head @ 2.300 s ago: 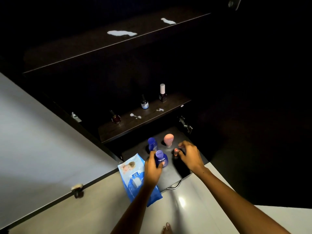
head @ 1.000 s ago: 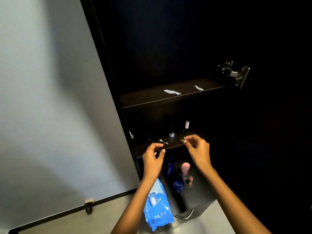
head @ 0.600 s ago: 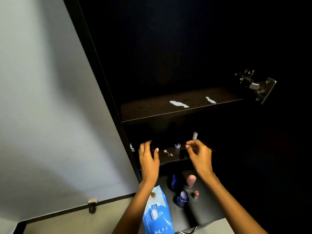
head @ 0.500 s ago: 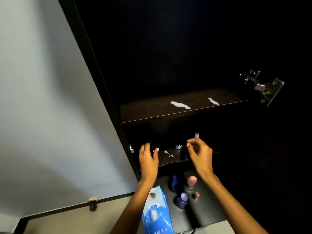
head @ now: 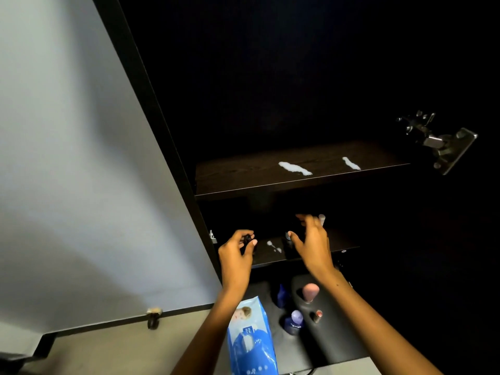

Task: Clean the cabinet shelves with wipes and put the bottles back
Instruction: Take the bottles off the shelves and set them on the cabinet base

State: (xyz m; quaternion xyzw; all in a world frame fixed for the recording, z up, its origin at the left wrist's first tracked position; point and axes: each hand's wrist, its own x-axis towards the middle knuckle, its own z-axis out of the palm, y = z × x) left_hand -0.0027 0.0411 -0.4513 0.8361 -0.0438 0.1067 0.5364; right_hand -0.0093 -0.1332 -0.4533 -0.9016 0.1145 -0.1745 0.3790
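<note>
At the bottom centre of the frame a blue pack of wipes lies on a dark lower surface, with two blue bottles, a pink-topped bottle and a small red-capped one standing close together just to its right; an arm swinging back down could easily knock these crowded bottles over. Further in, at mid-frame, the left hand pinches the dark cap of a small bottle between thumb and fingertips at the left end of the lower shelf. That grip is only on the cap, so the bottle could slip or tip as it is lifted. The right hand hovers beside it with fingers spread and gripping nothing, near a dark bottle and a white-capped bottle that it partly hides; reaching in this dim space could topple either one. Between the hands a white smear sits on the lower shelf, and a sleeve or bottle base dragged through it would spread the mess. Farthest back, in the upper middle, the upper shelf carries two larger white spills, not yet wiped, and a metal hinge juts out at the upper right, where a raised hand might catch.
</note>
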